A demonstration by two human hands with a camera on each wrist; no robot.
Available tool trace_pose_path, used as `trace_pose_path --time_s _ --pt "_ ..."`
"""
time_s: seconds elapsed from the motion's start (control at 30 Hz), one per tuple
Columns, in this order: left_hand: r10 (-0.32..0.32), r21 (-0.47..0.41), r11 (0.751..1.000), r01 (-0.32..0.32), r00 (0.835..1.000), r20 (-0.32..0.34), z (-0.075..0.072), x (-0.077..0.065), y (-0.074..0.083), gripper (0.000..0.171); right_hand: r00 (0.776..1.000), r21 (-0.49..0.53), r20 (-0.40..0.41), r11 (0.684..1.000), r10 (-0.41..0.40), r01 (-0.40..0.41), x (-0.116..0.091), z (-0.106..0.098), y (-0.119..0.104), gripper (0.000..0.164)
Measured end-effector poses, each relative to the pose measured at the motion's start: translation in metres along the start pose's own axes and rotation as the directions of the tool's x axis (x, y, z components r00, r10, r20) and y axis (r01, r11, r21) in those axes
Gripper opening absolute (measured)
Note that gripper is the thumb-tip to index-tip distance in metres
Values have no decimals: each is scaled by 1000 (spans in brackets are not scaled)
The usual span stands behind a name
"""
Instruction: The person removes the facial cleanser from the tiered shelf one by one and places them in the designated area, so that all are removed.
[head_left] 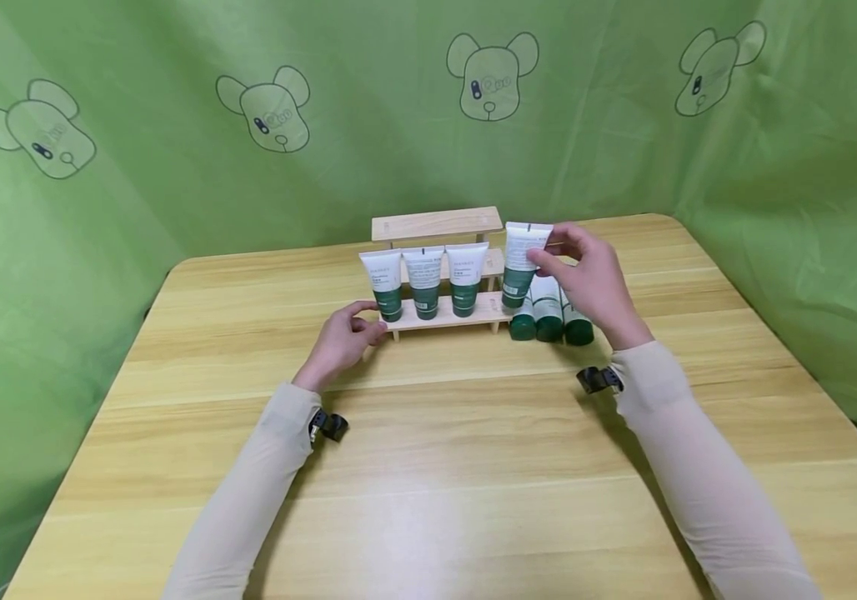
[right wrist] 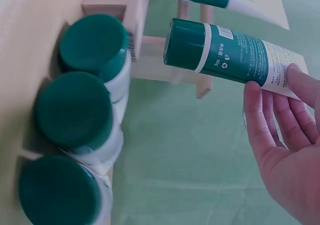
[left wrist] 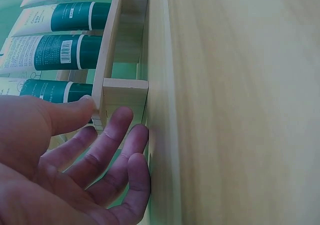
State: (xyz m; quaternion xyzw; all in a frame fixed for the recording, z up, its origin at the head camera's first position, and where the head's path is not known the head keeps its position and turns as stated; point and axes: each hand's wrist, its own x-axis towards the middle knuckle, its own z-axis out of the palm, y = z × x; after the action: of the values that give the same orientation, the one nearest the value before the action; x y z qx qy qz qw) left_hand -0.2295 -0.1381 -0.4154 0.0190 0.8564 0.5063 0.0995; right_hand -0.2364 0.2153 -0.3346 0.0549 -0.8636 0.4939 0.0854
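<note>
My right hand [head_left: 586,275] pinches a white and green squeeze tube [right wrist: 215,52] near its flat white end, with the dark green cap pointing down. The tube is tilted slightly at the right end of the lowest step of a small wooden tiered rack [head_left: 436,223]. On that step stand three similar tubes, caps down: a left one [head_left: 382,283], a middle one [head_left: 423,283] and a right one [head_left: 465,279]. At the rack's left end, my left hand [head_left: 342,340] has its thumb touching the step's edge, its other fingers loosely bent beside the wooden leg [left wrist: 125,83].
Three more tubes [head_left: 547,310] lie side by side on the table to the right of the rack, green caps toward me. The wooden table [head_left: 413,467] stretches in front. Green fabric [head_left: 398,125] with bear-head outlines hangs behind and at the sides.
</note>
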Motion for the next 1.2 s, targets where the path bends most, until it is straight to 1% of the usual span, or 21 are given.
trace_pose_path --time_s 0.17,0.4,0.53,0.67,0.97,1.03,1.2 --pt "1 2 1000 -1 1000 1 0 0 0 46 999 33 -37 999 -18 19 -1 -10 -4 41" --pt "0 -8 1000 0 1000 1 0 0 1 46 995 173 -97 983 -36 52 1 -24 -5 29" --pt "-3 -9 1000 3 1000 1 0 0 0 46 994 195 -112 980 -17 39 1 -32 -4 25" --pt "-4 -6 1000 4 1000 1 0 0 0 46 991 194 -132 981 -2 27 2 -40 -2 24" --pt "6 2 1000 -6 1000 -7 0 0 0 46 986 256 -168 966 15 29 4 -56 4 22" --pt "7 2 1000 -7 1000 -10 1 0 0 46 985 294 -172 955 14 38 4 -59 6 23" --pt "5 -1 1000 -5 1000 -20 1 0 0 45 984 421 -180 905 12 66 5 -68 15 25"
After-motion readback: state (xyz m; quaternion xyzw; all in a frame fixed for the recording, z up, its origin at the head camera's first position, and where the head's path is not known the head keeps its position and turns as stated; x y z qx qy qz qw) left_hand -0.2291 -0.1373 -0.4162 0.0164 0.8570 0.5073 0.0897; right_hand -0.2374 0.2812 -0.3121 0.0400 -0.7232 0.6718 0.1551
